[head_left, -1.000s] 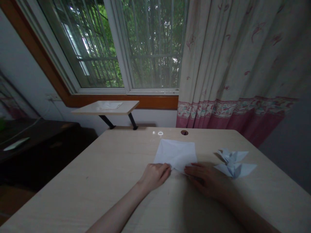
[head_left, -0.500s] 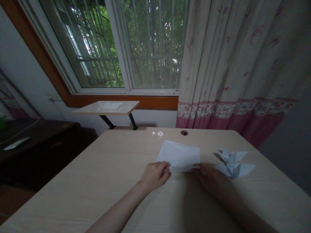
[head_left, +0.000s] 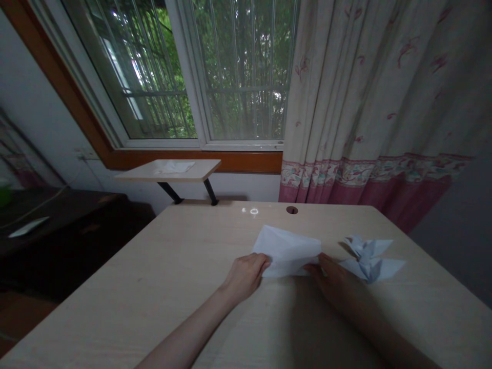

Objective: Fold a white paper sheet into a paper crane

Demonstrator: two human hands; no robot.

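A white sheet of paper (head_left: 288, 250) with faint crease lines is held between my hands, low over the table. My left hand (head_left: 248, 272) pinches its left edge, thumb and fingers closed. On the opposite side, my right hand (head_left: 331, 274) grips the lower right corner between thumb and fingers. Just right of that hand lie folded white paper shapes (head_left: 371, 261), which look like origami birds, close together on the tabletop. The underside of the sheet is hidden.
The pale wooden table (head_left: 172, 277) has a round cable hole (head_left: 292, 210) near its back edge. At the back left stands a small raised shelf (head_left: 207, 169) with white paper (head_left: 175, 167) on it. A floral curtain (head_left: 346, 128) hangs behind the right side.
The paper has shifted slightly right and toward me. My right fingers have moved from its near edge to grip its right corner, and my left fingers have closed flatter on the left edge.
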